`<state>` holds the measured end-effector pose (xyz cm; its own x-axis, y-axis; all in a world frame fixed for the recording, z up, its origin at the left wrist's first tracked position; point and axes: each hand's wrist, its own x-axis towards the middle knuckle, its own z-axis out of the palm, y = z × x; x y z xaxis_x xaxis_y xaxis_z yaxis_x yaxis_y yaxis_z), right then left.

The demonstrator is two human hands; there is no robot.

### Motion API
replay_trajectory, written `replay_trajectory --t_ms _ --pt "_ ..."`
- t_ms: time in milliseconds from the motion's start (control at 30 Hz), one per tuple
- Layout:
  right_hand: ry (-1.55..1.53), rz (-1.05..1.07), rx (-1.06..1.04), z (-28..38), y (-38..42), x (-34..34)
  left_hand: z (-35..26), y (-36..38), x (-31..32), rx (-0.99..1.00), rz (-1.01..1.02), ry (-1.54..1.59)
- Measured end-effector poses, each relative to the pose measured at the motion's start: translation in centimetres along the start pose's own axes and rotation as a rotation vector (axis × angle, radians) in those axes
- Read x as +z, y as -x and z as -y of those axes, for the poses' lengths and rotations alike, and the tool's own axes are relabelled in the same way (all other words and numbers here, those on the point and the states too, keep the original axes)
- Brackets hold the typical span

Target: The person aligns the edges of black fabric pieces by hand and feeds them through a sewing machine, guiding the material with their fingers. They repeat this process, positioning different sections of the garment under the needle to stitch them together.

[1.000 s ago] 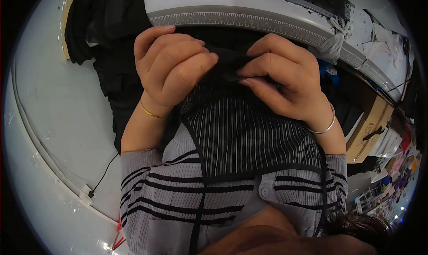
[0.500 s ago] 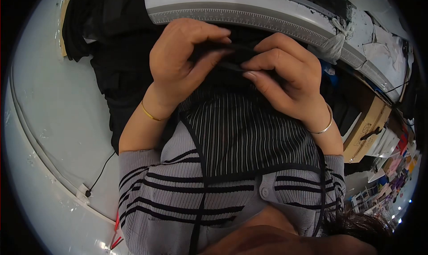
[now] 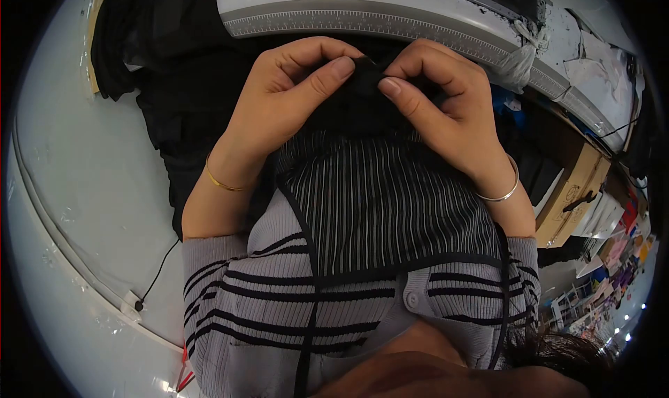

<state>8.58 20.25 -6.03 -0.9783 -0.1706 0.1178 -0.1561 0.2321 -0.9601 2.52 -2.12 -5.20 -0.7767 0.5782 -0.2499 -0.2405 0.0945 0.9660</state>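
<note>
Black fabric (image 3: 362, 98) lies dark below and between my hands, and its folds are hard to tell apart. My left hand (image 3: 300, 84) pinches an edge of it between thumb and forefinger. Close by on the right, my right hand (image 3: 446, 95) pinches the same dark material, with a small gap between the two sets of fingertips. A striped apron (image 3: 390, 203) covers my chest just under the hands.
Beyond the hands runs a grey machine edge with a ruler scale (image 3: 348, 23). More black cloth (image 3: 160, 71) is heaped at the left. A plastic bag (image 3: 519, 67) hangs at the ruler, and a cardboard box (image 3: 575, 196) stands at the right.
My left thumb has straightened and risen toward the forefinger tip. My right fingers have moved up slightly and closed in a pinch, and the held fabric edge sits higher.
</note>
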Motion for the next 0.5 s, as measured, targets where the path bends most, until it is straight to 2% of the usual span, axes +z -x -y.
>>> replay_trajectory --t_ms 233,300,400,500 --pt "-0.04 -0.038 0.077 0.05 0.0 0.25 0.13 0.1 0.36 0.07 0.002 0.02" --pt "-0.032 -0.022 0.091 0.28 0.01 0.31 0.21 -0.04 0.9 0.201 -0.04 -0.14" --pt "-0.056 -0.025 0.126 0.51 0.04 0.46 0.69 -0.39 0.83 0.312 -0.027 -0.212" --pt "-0.06 -0.069 0.161 0.45 0.1 0.58 0.28 -0.17 0.69 0.285 -0.033 -0.261"
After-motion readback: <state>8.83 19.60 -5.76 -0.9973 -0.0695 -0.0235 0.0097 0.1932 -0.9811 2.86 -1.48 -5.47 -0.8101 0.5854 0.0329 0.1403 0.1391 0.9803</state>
